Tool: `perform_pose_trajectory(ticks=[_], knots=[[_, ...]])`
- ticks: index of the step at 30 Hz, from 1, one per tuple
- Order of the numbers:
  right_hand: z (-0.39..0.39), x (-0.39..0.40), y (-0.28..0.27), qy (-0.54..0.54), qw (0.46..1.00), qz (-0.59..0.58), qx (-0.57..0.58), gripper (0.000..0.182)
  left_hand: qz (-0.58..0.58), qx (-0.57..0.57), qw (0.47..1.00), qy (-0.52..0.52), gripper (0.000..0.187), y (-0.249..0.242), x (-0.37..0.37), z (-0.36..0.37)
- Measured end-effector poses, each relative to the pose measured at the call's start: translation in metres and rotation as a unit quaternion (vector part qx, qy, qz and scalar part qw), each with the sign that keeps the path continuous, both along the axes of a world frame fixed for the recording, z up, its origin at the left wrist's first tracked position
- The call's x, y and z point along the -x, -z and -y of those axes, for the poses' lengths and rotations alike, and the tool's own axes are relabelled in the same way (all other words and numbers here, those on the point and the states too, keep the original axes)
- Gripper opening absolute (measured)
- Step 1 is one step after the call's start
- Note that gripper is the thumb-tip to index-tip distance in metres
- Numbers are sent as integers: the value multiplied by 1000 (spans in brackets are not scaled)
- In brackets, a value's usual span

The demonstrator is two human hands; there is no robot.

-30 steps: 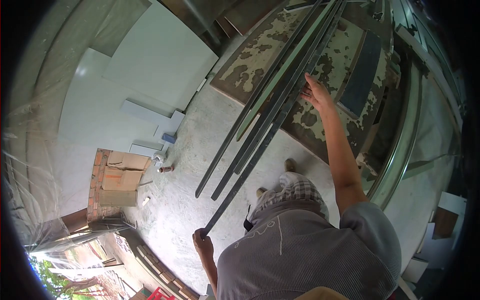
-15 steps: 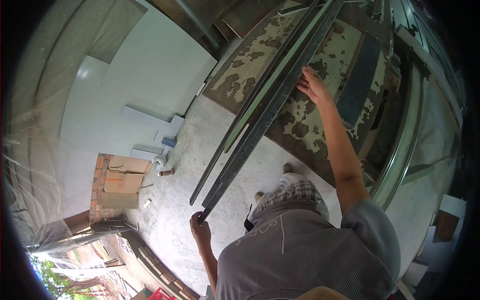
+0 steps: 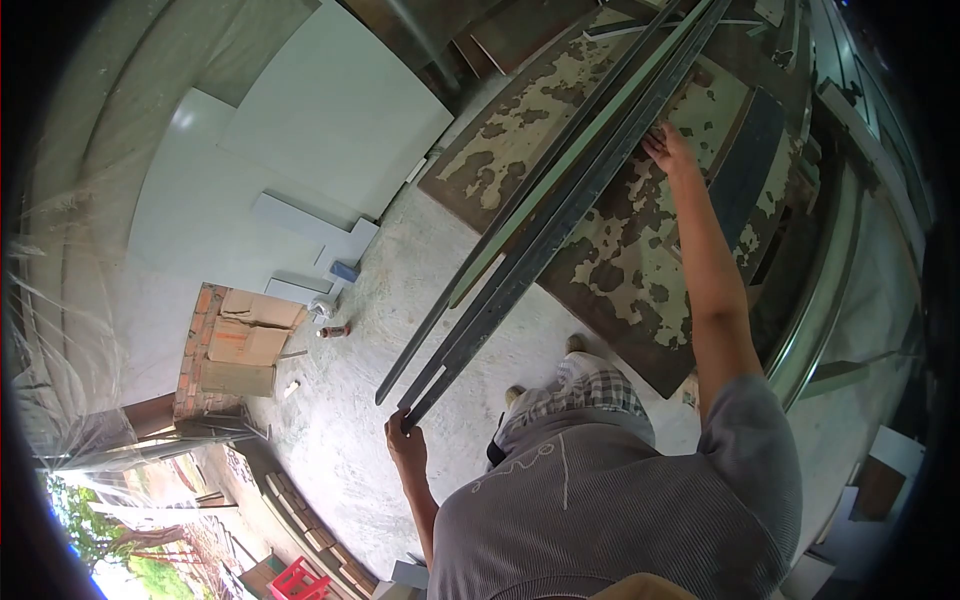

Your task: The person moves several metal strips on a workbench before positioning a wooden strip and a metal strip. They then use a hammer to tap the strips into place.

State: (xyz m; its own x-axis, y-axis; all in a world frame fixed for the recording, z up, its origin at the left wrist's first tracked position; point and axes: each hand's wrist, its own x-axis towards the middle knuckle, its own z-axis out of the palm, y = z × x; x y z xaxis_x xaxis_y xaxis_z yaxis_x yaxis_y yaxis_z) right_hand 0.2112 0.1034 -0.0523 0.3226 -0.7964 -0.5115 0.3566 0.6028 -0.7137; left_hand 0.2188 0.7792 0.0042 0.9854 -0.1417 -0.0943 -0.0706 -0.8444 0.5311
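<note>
My left hand is closed around the near end of a long dark metal bar. This bar runs away from me, up over a worn table. My right hand is at the bar's right edge farther along, its fingers stretched out and apart against the side. Beside the bar lie a pale green strip and another thin dark bar, whose near ends jut past the table edge.
The table has a peeling, blotchy top and carries a dark panel. Large white sheets lie at the left, near flattened cardboard and a small bottle on the concrete floor. A red stool stands at lower left.
The view has shifted, so the table and bars sit farther right. My left hand still grips the bar's end; my right hand remains at its edge, with the thumb now less over the top.
</note>
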Motion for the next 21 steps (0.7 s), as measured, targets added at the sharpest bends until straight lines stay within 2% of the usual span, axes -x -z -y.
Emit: perform_pose_trajectory(ticks=[3,5,11,14,17,19,21], knots=[[19,-12,0,-6,999,36,-36,34,-2,-3,1000,-6,35,-5,2,5],[26,-15,-1,-17,999,-8,-34,29,-2,-6,1000,-12,35,-9,2,7],[30,-7,-35,-29,996,-29,-74,30,-20,19,999,-25,32,-8,-7,6],[56,3,-3,-17,999,8,-25,30,8,-44,998,-32,30,-13,-9,13],[78,23,1,-40,999,1,-2,30,-11,-77,996,-39,29,-12,-8,23],[92,38,-20,39,991,-125,3,21,0,-66,997,-34,29,-8,-7,24],[137,81,-19,-4,985,-161,68,21,14,-50,998,-30,29,-5,-6,27]])
